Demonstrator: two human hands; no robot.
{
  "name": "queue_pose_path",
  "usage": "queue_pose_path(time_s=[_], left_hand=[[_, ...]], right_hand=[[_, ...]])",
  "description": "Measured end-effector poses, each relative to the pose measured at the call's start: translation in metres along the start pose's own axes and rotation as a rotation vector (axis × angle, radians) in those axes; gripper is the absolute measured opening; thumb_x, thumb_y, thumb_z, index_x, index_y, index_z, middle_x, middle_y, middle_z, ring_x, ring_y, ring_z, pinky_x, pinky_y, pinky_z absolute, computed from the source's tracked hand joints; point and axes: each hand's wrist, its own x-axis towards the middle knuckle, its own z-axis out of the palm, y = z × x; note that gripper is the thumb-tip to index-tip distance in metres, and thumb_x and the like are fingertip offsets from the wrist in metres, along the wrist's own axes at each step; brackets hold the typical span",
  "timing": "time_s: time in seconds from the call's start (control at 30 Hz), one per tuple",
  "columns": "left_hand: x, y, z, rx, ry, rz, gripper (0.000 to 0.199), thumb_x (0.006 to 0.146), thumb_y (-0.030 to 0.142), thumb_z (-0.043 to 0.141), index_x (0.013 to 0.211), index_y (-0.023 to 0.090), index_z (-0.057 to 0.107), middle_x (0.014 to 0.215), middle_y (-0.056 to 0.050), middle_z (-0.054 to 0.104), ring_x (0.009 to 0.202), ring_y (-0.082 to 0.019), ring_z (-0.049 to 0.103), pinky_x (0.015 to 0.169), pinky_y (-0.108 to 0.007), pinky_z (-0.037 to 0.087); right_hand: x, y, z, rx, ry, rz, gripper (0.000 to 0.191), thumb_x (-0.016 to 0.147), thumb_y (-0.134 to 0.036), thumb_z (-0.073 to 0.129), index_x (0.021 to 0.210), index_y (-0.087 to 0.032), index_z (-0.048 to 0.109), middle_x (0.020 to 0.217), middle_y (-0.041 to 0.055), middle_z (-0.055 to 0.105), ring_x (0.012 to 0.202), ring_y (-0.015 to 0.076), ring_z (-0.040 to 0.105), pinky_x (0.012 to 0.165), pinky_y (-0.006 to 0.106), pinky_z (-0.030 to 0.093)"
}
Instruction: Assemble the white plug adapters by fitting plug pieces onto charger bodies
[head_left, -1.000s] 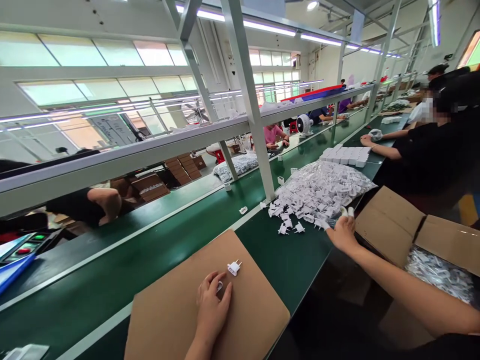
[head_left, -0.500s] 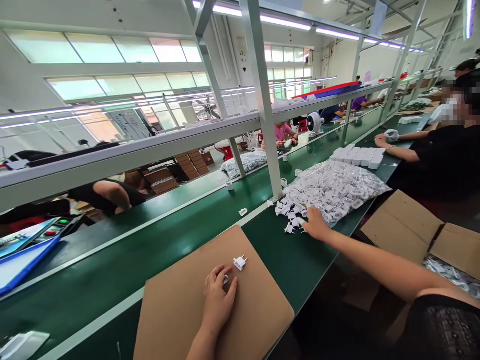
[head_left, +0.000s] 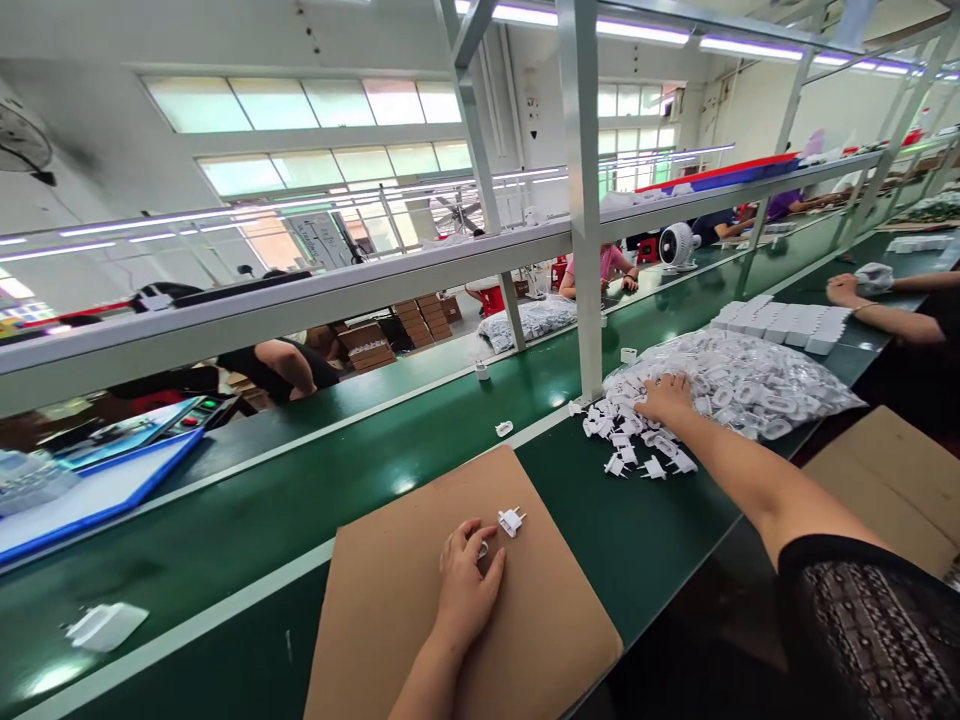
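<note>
1. Farther over the heap than half a second ago, our right hand (head_left: 667,400) now rests among loose white plug pieces (head_left: 654,468), spilled at the left end of a clear plastic bag (head_left: 765,385). Its fingers are spread and bent; whether they have hold of a piece, we cannot tell.

2. Our left hand (head_left: 469,590) lies on a brown cardboard sheet (head_left: 375,620), fingers half curled and thumb apart, with a small white piece (head_left: 482,549) showing between them. How firmly it is held, we cannot tell.

3. Just beyond those fingertips, one white plug (head_left: 512,521) lies on the cardboard, prongs toward the right.

4. Past the sheet, we see a white part (head_left: 504,428) and, farther off, an upright one (head_left: 481,370) on the green surface (head_left: 315,490). A larger white plug (head_left: 105,627) lies near left, below a blue-rimmed tray (head_left: 124,478).

5. Behind the bag stand white blocks (head_left: 787,325) in rows; at far right, we spot a co-worker's hand (head_left: 846,290) beside a white bundle (head_left: 874,278). A white fan (head_left: 677,245) stands at the far side.
</note>
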Motion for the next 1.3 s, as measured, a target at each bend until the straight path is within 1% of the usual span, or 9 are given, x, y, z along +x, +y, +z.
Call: queue_pose_path(time_s=[0.2,0.37,0.47,0.6,0.73,0.83,1.0,1.17,1.3], left_hand=[[-0.001,0.004,0.000,-0.014,0.001,-0.019,0.028,0.089,0.034,0.063,0.113,0.025,0.074,0.130,-0.012,0.060,0.128,-0.033,0.054,0.112,-0.058,0.044],[0.000,0.009,-0.001,-0.035,-0.002,-0.047,0.031,0.086,0.030,0.065,0.116,0.025,0.072,0.131,-0.012,0.061,0.129,-0.033,0.053,0.113,-0.058,0.041],[0.001,0.011,0.000,-0.065,0.020,-0.048,0.030,0.086,0.028,0.065,0.115,0.025,0.072,0.130,-0.011,0.062,0.127,-0.032,0.055,0.113,-0.057,0.042],[0.002,0.011,0.001,-0.146,0.025,-0.025,0.029,0.087,0.025,0.063,0.115,0.022,0.070,0.129,-0.013,0.062,0.125,-0.030,0.056,0.110,-0.051,0.047],[0.004,0.012,-0.001,-0.162,0.020,-0.025,0.032,0.086,0.022,0.064,0.118,0.020,0.068,0.128,-0.013,0.061,0.124,-0.029,0.056,0.111,-0.050,0.047],[0.004,0.012,-0.002,-0.154,0.009,-0.032,0.033,0.085,0.021,0.066,0.118,0.020,0.068,0.128,-0.013,0.061,0.125,-0.029,0.055,0.111,-0.050,0.047],[0.003,0.009,0.000,-0.144,-0.001,-0.016,0.033,0.084,0.021,0.068,0.116,0.021,0.070,0.130,-0.013,0.060,0.128,-0.031,0.054,0.113,-0.053,0.044],[0.004,0.006,0.000,-0.159,-0.017,-0.015,0.033,0.083,0.023,0.069,0.116,0.023,0.071,0.130,-0.012,0.060,0.128,-0.032,0.054,0.115,-0.055,0.043],[0.004,0.005,-0.001,-0.168,-0.028,-0.023,0.031,0.084,0.022,0.068,0.114,0.023,0.072,0.130,-0.012,0.059,0.128,-0.031,0.054,0.114,-0.054,0.043]], right_hand=[[-0.036,0.012,-0.013,-0.056,-0.136,-0.243,0.055,0.087,-0.040,0.061,0.136,-0.013,0.063,0.135,0.0233,0.060,0.131,0.0396,0.053,0.105,0.044,0.043],[-0.054,-0.010,-0.043,-0.062,-0.146,-0.400,0.047,0.081,-0.031,0.069,0.122,-0.008,0.071,0.121,0.0267,0.065,0.119,0.0464,0.058,0.102,0.052,0.044],[-0.065,-0.072,-0.047,0.026,-0.090,-0.606,0.056,0.086,-0.035,0.069,0.137,-0.012,0.063,0.137,0.0235,0.059,0.134,0.0428,0.048,0.114,0.049,0.036],[-0.086,-0.196,-0.022,0.163,-0.178,-0.924,0.049,0.093,-0.040,0.068,0.139,-0.026,0.064,0.139,0.0098,0.063,0.131,0.0284,0.056,0.111,0.033,0.041],[-0.115,-0.301,0.014,0.215,-0.183,-0.980,0.055,0.093,-0.028,0.067,0.147,-0.022,0.057,0.144,0.0159,0.058,0.137,0.0329,0.051,0.113,0.041,0.038],[-0.130,-0.335,0.033,0.245,-0.166,-0.952,0.046,0.095,-0.024,0.064,0.140,-0.022,0.061,0.142,0.0169,0.056,0.128,0.0328,0.053,0.109,0.043,0.041],[-0.125,-0.313,0.040,0.285,-0.101,-0.900,0.032,0.098,-0.013,0.054,0.124,-0.024,0.069,0.131,0.0112,0.055,0.113,0.0247,0.055,0.100,0.033,0.044],[-0.082,-0.235,0.022,0.254,-0.015,-0.687,0.043,0.097,-0.008,0.045,0.135,-0.018,0.061,0.131,0.0174,0.053,0.124,0.0305,0.049,0.106,0.039,0.039],[-0.053,-0.172,0.007,0.266,-0.043,-0.439,0.044,0.091,-0.010,0.054,0.135,-0.008,0.058,0.125,0.0215,0.056,0.109,0.0303,0.059,0.098,0.044,0.045]])
